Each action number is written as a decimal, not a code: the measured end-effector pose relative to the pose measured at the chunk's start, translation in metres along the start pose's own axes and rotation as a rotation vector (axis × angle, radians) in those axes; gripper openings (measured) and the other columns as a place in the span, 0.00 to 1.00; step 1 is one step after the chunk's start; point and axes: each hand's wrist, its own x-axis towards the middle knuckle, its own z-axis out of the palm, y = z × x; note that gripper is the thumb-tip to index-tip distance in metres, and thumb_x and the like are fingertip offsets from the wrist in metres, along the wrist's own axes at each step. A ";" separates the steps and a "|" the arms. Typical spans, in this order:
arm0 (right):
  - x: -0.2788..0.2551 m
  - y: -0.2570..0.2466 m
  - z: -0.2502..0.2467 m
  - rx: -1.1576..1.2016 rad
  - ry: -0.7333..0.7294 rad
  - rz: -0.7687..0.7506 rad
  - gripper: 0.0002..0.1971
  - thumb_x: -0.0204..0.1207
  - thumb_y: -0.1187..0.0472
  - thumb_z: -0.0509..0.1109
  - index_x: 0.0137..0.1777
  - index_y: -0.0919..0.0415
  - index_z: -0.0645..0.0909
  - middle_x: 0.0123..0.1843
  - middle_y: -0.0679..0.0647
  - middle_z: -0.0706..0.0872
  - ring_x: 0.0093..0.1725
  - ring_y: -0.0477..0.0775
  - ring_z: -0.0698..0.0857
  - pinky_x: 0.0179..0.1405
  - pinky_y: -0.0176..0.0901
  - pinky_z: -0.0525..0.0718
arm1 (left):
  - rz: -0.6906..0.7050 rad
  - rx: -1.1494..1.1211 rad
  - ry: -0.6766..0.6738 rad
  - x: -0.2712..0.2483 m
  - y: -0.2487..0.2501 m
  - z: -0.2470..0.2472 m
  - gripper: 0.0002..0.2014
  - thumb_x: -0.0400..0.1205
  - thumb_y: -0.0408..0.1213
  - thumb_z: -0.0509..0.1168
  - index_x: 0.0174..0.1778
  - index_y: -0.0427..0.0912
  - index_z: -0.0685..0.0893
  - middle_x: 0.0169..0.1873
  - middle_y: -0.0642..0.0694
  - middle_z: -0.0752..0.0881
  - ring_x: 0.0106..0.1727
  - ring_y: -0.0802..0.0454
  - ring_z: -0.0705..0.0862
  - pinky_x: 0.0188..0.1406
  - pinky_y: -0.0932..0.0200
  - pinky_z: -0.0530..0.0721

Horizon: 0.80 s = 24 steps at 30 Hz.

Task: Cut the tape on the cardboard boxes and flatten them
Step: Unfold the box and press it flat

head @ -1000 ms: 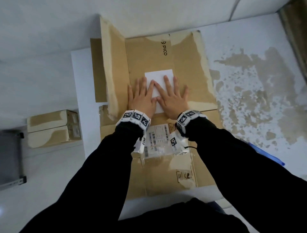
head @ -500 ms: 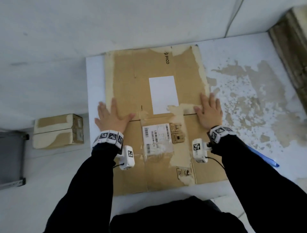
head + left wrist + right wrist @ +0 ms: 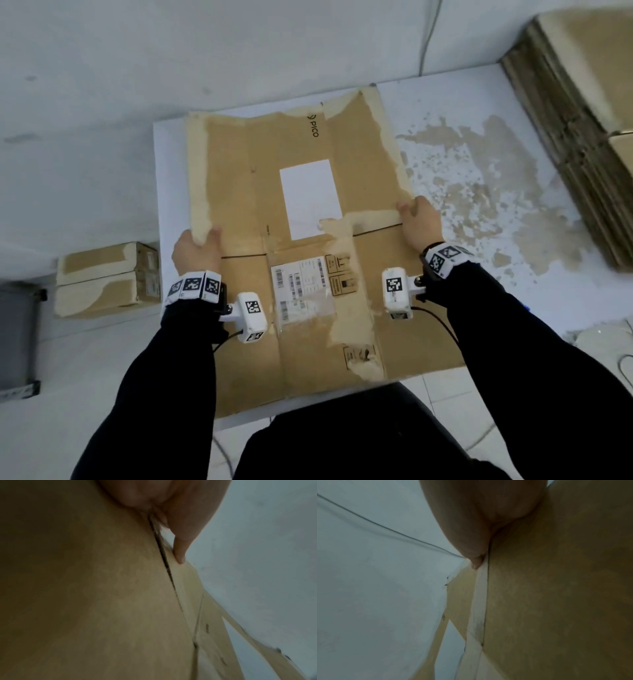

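A flattened brown cardboard box (image 3: pixel 260 192) with tape strips, a white label and a shipping label lies on the white table (image 3: pixel 479 113). My left hand (image 3: pixel 197 251) grips its left edge, thumb on top and fingers underneath. On the opposite edge my right hand (image 3: pixel 418 221) holds the cardboard the same way, thumb lying on a tape strip. The far half of the sheet looks slightly lifted. In the left wrist view the thumb (image 3: pixel 180 555) presses the cardboard (image 3: pixel 102 601) beside a slit. The right wrist view shows the thumb (image 3: pixel 475 563) on pale tape over the cardboard (image 3: pixel 556 588).
A stack of flattened cardboard (image 3: pixel 582 130) stands at the table's far right. On the floor to the left sits a taped, closed box (image 3: pixel 106 279) beside a grey object (image 3: pixel 17 339). The tabletop's paint is worn brown at right (image 3: pixel 496 205). Cables (image 3: pixel 623 363) lie near the right edge.
My hands went from pressing flat at the sheet's centre, to its left and right edges, and now curl around those edges. The upright left flap now lies flat.
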 end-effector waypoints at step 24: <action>0.187 0.211 -0.485 0.105 0.419 -0.125 0.22 0.81 0.54 0.66 0.69 0.67 0.70 0.67 0.66 0.78 0.65 0.65 0.77 0.61 0.48 0.73 | 0.180 -0.502 -0.307 -0.288 0.341 0.297 0.12 0.81 0.37 0.61 0.55 0.32 0.80 0.45 0.41 0.81 0.47 0.47 0.78 0.49 0.52 0.76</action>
